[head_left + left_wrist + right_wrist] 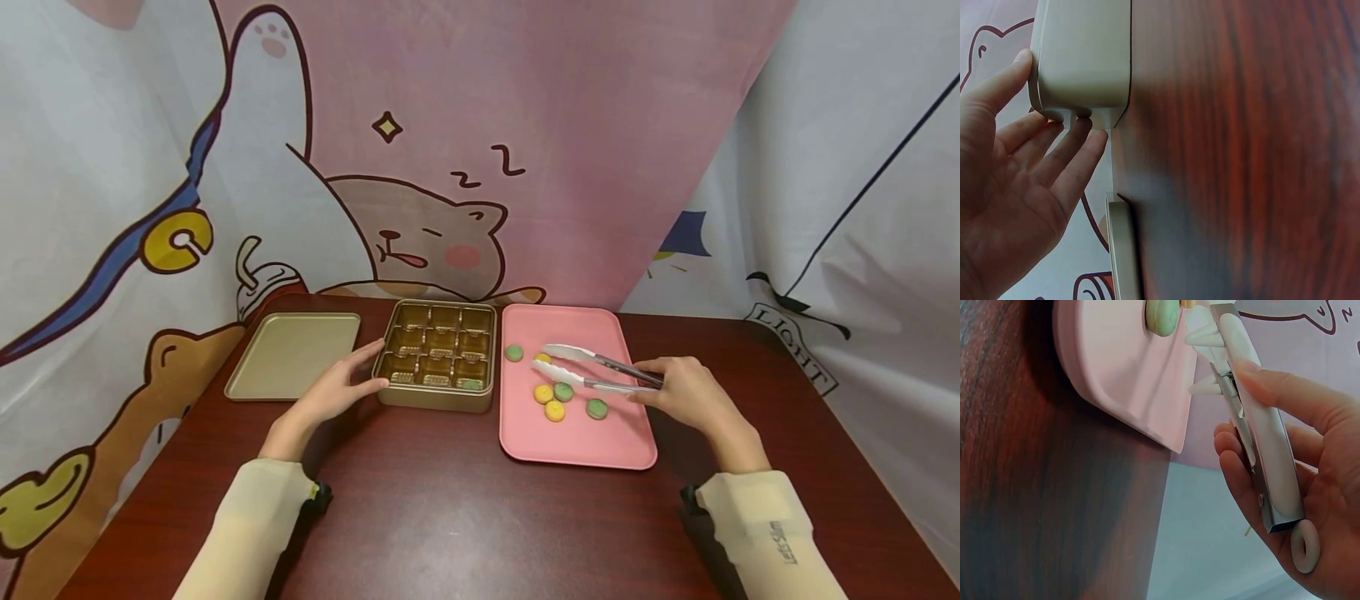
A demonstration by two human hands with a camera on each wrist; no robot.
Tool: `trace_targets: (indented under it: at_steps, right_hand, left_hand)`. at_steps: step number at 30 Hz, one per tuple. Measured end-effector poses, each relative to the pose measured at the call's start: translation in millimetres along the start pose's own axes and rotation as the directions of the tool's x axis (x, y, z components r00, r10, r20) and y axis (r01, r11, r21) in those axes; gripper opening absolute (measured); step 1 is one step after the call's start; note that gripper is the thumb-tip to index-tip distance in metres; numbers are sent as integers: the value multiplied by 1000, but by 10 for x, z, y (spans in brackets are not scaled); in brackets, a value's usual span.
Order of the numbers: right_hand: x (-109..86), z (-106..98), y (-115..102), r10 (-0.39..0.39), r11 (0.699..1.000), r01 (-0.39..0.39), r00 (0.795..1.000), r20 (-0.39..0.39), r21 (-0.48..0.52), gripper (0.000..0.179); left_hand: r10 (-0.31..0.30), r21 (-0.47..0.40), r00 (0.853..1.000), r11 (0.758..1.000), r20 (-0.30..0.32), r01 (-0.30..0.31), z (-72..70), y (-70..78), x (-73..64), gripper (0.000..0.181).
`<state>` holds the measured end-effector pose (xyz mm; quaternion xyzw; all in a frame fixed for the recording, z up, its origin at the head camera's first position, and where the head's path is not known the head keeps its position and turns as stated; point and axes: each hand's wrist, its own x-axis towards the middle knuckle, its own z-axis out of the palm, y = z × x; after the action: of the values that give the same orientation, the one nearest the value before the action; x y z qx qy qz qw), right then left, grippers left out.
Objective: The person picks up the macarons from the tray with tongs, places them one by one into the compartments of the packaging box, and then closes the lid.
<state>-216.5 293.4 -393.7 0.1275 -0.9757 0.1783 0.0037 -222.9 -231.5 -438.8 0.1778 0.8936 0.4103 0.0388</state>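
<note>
- The right hand (686, 392) is clamped on metal tongs (1266, 440), thumb along one arm and fingers curled under the other; the two arms stand apart, their tips pointing left over the pink tray (540, 437).
- One yellow macaron (543, 359) lies at the tong tips, partly covered by them; from this angle I cannot tell whether the metal touches it.
- Nearer on the tray, two yellow macarons (554, 411) and a green macaron (563, 392) lie close together.
- Another green one (596, 408) sits apart to their right, and a third (513, 353) lies near the tray's left edge.
- The left hand (337, 390) has its fingers and thumb apart, touching the left side of the gold tin (435, 398), with the thumb at its rim.
- The tin stands just left of the tray and has nine compartments in three rows; a green piece (472, 385) shows in the near right one.
- Farther left lies a flat beige lid (292, 357).
- All rest on a dark red-brown table (450, 517), with printed cloth (600, 125) hanging behind.
</note>
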Motion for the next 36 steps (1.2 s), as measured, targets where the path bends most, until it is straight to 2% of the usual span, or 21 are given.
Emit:
trace_targets:
  at_steps: [12, 24, 36]
  right_hand:
    - [27, 25, 4, 28, 999, -29, 999, 25, 14, 49]
    - [-9, 9, 14, 11, 1000, -11, 1000, 8, 1, 53]
    - [-82, -14, 81, -8, 1000, 8, 1000, 0, -11, 45]
  left_hand:
    - [-6, -5, 1000, 1000, -2, 6, 0, 13, -7, 73]
    - [0, -7, 1000, 1000, -2, 0, 0, 15, 3, 72]
    - [12, -15, 1000, 1000, -8, -12, -1, 13, 6, 73]
